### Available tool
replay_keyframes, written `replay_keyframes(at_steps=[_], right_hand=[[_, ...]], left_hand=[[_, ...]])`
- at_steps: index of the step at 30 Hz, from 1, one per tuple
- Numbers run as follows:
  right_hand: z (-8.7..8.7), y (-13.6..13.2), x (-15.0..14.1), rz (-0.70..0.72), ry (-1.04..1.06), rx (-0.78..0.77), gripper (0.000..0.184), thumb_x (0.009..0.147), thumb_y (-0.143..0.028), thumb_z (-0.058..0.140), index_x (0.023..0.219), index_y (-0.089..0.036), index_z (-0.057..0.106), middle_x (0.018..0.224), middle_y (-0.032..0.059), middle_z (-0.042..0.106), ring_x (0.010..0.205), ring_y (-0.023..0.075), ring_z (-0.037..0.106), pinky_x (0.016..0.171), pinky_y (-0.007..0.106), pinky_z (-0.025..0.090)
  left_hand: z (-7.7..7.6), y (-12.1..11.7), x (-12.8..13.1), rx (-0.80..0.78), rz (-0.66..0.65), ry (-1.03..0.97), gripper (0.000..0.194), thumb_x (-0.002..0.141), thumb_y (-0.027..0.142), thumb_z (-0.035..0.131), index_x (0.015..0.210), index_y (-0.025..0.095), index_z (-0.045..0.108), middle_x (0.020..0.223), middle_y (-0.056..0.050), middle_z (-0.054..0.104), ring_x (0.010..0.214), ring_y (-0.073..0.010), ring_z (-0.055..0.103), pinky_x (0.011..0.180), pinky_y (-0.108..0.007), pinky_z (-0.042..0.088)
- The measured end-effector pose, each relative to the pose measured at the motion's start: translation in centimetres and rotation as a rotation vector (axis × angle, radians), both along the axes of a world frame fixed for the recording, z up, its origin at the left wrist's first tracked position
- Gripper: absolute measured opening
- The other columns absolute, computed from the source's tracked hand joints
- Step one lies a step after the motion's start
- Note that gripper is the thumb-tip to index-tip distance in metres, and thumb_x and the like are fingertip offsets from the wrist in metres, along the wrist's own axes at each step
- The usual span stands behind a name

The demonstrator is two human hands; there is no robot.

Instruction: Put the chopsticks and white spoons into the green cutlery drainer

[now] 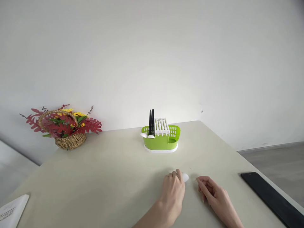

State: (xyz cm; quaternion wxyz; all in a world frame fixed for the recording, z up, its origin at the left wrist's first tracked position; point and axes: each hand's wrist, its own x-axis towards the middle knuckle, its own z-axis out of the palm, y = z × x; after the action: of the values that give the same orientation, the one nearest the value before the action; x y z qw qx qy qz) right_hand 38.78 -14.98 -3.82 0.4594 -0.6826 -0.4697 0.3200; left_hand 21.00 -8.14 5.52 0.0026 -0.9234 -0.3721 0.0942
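Observation:
My left hand [174, 189] lies on the beige table [106, 177] with its fingers curled over a small white object [185, 177], probably a spoon, of which only the rounded end shows. My right hand [212, 191] rests just to the right of it, fingers loosely bent and apart, holding nothing. Further back stands a green cutlery drainer [161, 142] with a white insert; black chopsticks [151, 123] stand upright in it and white spoons lean at its left side.
A wicker basket of red and yellow artificial flowers [64, 128] sits at the back left. A black flat object [273, 198] lies along the table's right edge. White paper [11, 210] shows at the front left corner. A plain wall is behind.

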Motion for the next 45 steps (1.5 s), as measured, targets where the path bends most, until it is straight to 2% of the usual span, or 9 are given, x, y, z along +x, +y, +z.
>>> replay_keyframes(at_steps=[3,9,12,16,22,28,34,40,45], right_hand=[[-0.2,0.0,0.1,0.007,0.006,-0.01,0.048,0.094,-0.067,0.054,0.108,-0.023,0.067,0.075,0.0001,0.069,0.057,0.0153,0.061,0.058,0.025,0.049],[-0.3,-0.1,0.2,0.018,-0.006,-0.011,0.046,0.094,-0.066,0.054,0.109,-0.024,0.066,0.076,-0.0004,0.069,0.057,0.015,0.062,0.06,0.025,0.05],[-0.1,-0.2,0.2,0.012,-0.004,0.014,0.044,0.094,-0.064,0.056,0.107,-0.024,0.068,0.075,-0.0008,0.068,0.056,0.0143,0.061,0.059,0.025,0.05],[0.3,-0.2,-0.1,0.009,-0.009,0.032,0.042,0.093,-0.063,0.058,0.103,-0.024,0.068,0.072,-0.0006,0.068,0.055,0.0144,0.061,0.057,0.025,0.05],[0.4,-0.1,-0.2,0.015,-0.015,0.002,0.044,0.094,-0.066,0.054,0.102,-0.024,0.065,0.074,-0.0006,0.067,0.057,0.0151,0.061,0.06,0.025,0.05],[0.5,-0.3,-0.2,0.012,-0.026,-0.004,0.044,0.093,-0.066,0.055,0.099,-0.024,0.066,0.073,-0.0005,0.067,0.056,0.0155,0.061,0.06,0.025,0.049],[0.0,-0.2,0.1,0.025,-0.03,-0.03,0.045,0.096,-0.067,0.051,0.104,-0.025,0.064,0.077,-0.0004,0.067,0.058,0.0155,0.062,0.062,0.026,0.049],[-0.4,-0.1,0.3,0.021,-0.005,-0.035,0.048,0.095,-0.068,0.052,0.11,-0.024,0.063,0.078,0.0002,0.067,0.059,0.0159,0.062,0.063,0.027,0.05],[-0.3,0.0,0.2,0.018,0.007,-0.004,0.048,0.093,-0.067,0.055,0.107,-0.023,0.066,0.074,0.0003,0.068,0.056,0.0159,0.062,0.06,0.027,0.051]], left_hand=[[1.6,0.2,-0.8,-0.078,0.053,-0.063,0.07,0.054,-0.004,0.08,0.12,0.01,0.062,0.107,-0.017,0.071,0.088,-0.0318,0.071,0.076,-0.038,0.058],[5.8,2.1,-3.9,-0.382,0.227,-0.64,0.02,0.096,0.012,0.051,0.106,0.023,0.063,0.098,-0.006,0.076,0.082,-0.0221,0.076,0.068,-0.029,0.055],[8.7,3.3,-5.9,-0.5,0.279,-0.899,0.011,0.099,0.027,0.053,0.107,0.024,0.059,0.101,-0.005,0.077,0.082,-0.0216,0.079,0.071,-0.028,0.058],[11.9,5.2,-8.5,-0.476,0.255,-1.143,0.025,0.099,0.045,0.055,0.115,0.025,0.057,0.121,-0.011,0.075,0.092,-0.0263,0.079,0.079,-0.035,0.064],[14.0,8.1,-10.3,-0.407,0.321,-1.454,0.021,0.092,0.039,0.064,0.102,0.022,0.06,0.119,-0.012,0.074,0.091,-0.0286,0.079,0.077,-0.04,0.068],[15.1,10.3,-9.9,-0.216,0.278,-1.698,0.01,0.084,0.026,0.069,0.085,0.019,0.062,0.086,-0.002,0.073,0.085,-0.0258,0.079,0.085,-0.046,0.066],[15.0,14.4,-9.6,-0.211,0.228,-1.935,0.02,0.081,0.029,0.074,0.091,0.021,0.059,0.088,0.001,0.071,0.087,-0.0219,0.079,0.099,-0.053,0.06],[13.4,19.5,-10.2,-0.244,0.242,-1.954,0.025,0.075,0.03,0.078,0.089,0.02,0.06,0.09,-0.002,0.075,0.095,-0.023,0.078,0.106,-0.052,0.055],[10.9,21.9,-11.2,-0.27,0.192,-1.772,0.026,0.076,0.034,0.079,0.089,0.02,0.061,0.09,-0.004,0.077,0.098,-0.0243,0.077,0.106,-0.05,0.053]])
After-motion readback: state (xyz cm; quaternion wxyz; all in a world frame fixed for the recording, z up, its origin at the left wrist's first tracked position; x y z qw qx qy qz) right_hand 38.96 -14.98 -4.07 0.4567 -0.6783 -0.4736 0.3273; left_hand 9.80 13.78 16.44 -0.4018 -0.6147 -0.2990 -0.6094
